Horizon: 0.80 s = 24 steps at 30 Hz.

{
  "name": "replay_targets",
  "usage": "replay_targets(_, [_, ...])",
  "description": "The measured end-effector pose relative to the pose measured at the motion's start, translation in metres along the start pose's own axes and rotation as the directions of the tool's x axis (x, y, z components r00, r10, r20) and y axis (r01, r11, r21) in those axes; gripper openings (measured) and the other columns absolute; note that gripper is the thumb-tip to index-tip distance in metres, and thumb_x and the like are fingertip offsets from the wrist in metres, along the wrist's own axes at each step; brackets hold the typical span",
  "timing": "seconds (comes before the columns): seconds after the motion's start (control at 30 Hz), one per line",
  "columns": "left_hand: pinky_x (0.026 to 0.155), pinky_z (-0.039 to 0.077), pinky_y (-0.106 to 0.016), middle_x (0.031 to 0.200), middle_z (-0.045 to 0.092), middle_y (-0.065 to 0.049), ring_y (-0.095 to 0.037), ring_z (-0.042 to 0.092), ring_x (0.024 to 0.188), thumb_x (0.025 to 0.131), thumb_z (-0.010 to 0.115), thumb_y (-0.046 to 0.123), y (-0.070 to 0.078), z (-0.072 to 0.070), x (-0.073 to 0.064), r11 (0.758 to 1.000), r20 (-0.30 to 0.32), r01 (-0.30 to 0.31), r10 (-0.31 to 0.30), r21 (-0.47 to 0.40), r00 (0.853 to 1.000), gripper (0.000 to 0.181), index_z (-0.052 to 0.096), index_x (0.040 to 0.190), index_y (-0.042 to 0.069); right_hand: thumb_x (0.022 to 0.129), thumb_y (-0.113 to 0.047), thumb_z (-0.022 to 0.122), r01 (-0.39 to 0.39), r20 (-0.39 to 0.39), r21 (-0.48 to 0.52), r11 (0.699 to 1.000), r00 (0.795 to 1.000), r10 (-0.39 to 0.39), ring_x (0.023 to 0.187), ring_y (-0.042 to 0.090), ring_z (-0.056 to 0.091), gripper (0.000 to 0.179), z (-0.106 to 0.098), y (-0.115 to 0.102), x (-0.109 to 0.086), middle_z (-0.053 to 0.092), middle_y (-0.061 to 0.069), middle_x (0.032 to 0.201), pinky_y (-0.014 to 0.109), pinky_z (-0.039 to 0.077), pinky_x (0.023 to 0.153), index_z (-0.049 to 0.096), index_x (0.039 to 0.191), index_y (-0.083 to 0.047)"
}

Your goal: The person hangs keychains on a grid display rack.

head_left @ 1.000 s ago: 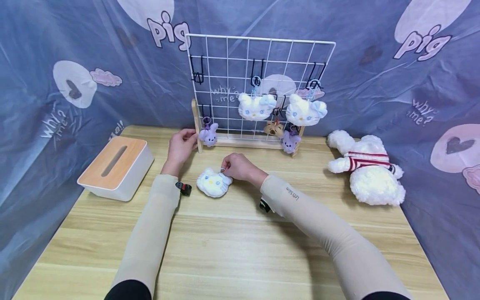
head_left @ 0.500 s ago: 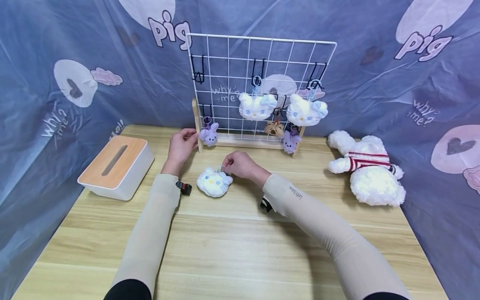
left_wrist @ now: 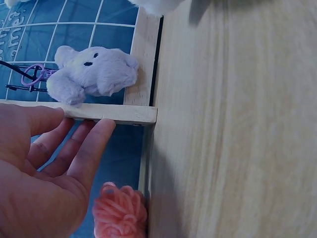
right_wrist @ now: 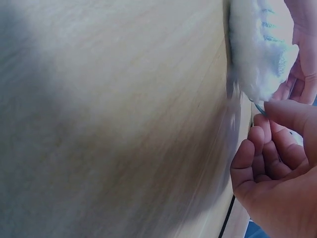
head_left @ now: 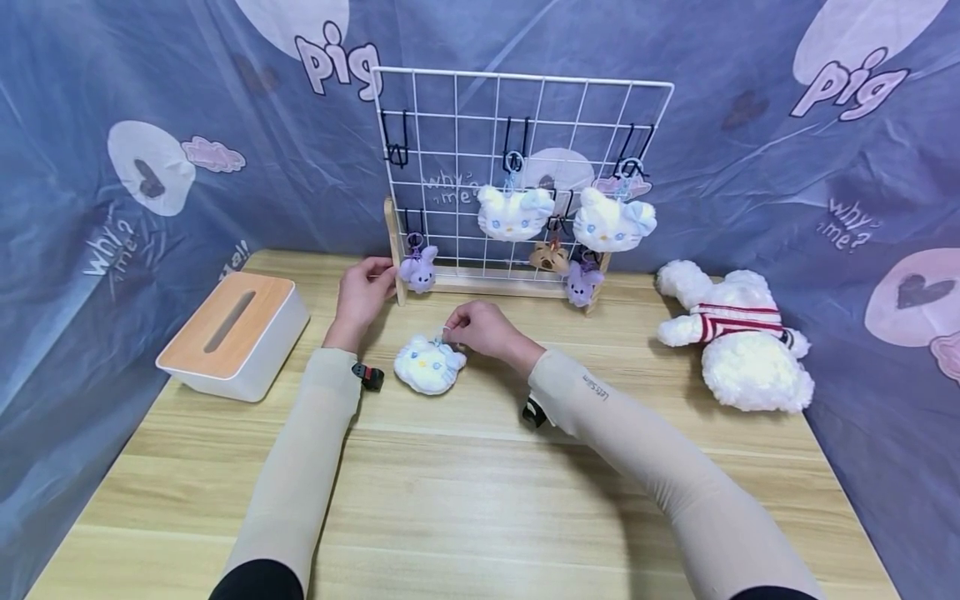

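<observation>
Between thumb and forefinger, my right hand (head_left: 480,331) pinches the ring end of a white plush cat-head keychain (head_left: 427,367), which lies face up on the table. In the right wrist view a thin blue cord (right_wrist: 259,108) runs from the plush to the pinched fingertips. My left hand (head_left: 363,293) is at the left end of a white wire grid rack (head_left: 457,167). Its fairly straight fingers touch the wooden side post (left_wrist: 106,113) from outside. Just inside that post hangs a purple plush rabbit keychain (left_wrist: 96,74) on a black hook.
Two more white cat keychains (head_left: 514,214) hang on the rack, above a brown plush (head_left: 549,257) and another purple one (head_left: 581,283). At left stands a tissue box (head_left: 232,333); at right lies a white plush dog (head_left: 735,333). Pink yarn (left_wrist: 120,210) sits behind the post.
My right forearm has shifted very slightly right, the hand still pinching the keychain's ring end. The left hand and the hanging keychains stay as they were.
</observation>
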<state>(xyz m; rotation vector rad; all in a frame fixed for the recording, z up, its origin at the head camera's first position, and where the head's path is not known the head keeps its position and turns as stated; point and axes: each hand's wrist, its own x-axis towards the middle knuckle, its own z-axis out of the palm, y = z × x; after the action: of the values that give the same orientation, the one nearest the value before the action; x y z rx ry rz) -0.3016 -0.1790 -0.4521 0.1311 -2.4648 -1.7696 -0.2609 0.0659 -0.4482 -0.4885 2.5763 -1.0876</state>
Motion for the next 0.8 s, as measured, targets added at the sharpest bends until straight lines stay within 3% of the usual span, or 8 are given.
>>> replay_targets(0.47, [0.104,0.072,-0.037,0.127,0.069,-0.024,-0.031,0.076,0.115,0.115,0.064,0.016,-0.001,0.000,-0.001,1.000,0.008,0.009,-0.009,-0.007,1.000,0.034,0.069,0.143,-0.004,0.102,-0.020,0.081,0.028,-0.102,0.068,0.997,0.995,-0.021,0.079,0.011,0.060,0.011,0.000,-0.005,-0.002,0.071,-0.003,0.083,0.021,0.049,0.072,0.083,0.100,-0.010])
replay_targets(0.67, [0.102,0.073,-0.035,0.126,0.070,-0.022,-0.023,0.075,0.108,0.115,0.064,0.016,0.000,0.000,-0.001,1.000,-0.001,0.008,-0.008,0.004,1.000,0.034,0.070,0.142,-0.004,0.102,-0.021,0.082,0.018,-0.108,0.087,0.996,0.994,-0.009,0.083,0.012,0.060,0.010,-0.001,-0.011,-0.004,0.071,-0.003,0.086,0.022,0.050,0.075,0.083,0.100,-0.012])
replay_targets(0.8, [0.104,0.072,-0.036,0.128,0.070,-0.024,-0.029,0.076,0.113,0.115,0.064,0.016,0.000,0.000,0.000,1.000,0.002,0.009,-0.009,0.002,1.000,0.034,0.069,0.142,-0.004,0.102,-0.021,0.083,0.020,-0.111,0.096,0.995,0.994,-0.009,0.083,0.012,0.061,0.010,-0.002,-0.015,-0.006,0.072,-0.002,0.088,0.021,0.051,0.075,0.083,0.101,-0.011])
